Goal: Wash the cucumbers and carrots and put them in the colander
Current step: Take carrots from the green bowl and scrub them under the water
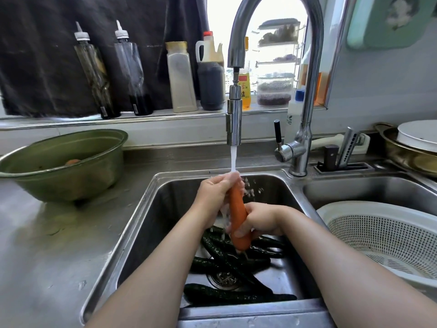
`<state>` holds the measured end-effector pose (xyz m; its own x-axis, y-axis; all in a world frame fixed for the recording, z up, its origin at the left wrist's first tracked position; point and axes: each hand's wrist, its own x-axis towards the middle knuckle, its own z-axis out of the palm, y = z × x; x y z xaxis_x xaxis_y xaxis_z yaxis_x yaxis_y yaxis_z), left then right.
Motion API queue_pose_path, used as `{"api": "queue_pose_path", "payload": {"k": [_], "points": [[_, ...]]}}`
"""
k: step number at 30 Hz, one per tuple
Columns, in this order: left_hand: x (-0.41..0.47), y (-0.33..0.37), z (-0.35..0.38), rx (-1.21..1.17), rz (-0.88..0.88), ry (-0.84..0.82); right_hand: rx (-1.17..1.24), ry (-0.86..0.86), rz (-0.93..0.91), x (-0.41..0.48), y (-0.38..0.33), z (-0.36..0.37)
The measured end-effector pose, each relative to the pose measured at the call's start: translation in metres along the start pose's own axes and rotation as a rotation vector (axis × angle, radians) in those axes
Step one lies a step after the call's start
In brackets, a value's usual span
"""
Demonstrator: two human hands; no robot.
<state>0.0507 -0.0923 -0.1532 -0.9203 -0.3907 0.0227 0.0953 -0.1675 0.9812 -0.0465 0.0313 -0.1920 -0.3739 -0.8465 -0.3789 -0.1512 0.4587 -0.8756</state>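
An orange carrot (238, 216) is held nearly upright over the left sink basin (151, 209), under water running from the tap (234, 124). My left hand (216, 189) grips its top end in the stream. My right hand (259, 220) grips its lower part. Several dark green cucumbers (236, 297) lie on the basin floor around the drain (221, 279). The white colander (387, 235) sits in the right basin, with nothing visible inside it. Another carrot (73, 161) shows in the green bowl (59, 162) on the left counter.
Sauce bottles (132, 74) and jars line the windowsill behind the tap. A knife block (340, 155) stands behind the basins, and a metal pot (411, 150) with a white lid sits at far right. The steel counter (47, 245) stretches left of the sink.
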Motion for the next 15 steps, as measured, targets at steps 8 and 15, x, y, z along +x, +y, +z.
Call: {"api": "queue_pose_path", "payload": {"k": [8, 15], "points": [[0.007, -0.002, 0.009, 0.1, 0.025, -0.013, 0.116, -0.017, 0.009, -0.005, 0.004, -0.007], [0.019, 0.003, 0.003, -0.161, -0.03, 0.137, 0.414, -0.165, -0.094, -0.007, -0.009, -0.004]]}}
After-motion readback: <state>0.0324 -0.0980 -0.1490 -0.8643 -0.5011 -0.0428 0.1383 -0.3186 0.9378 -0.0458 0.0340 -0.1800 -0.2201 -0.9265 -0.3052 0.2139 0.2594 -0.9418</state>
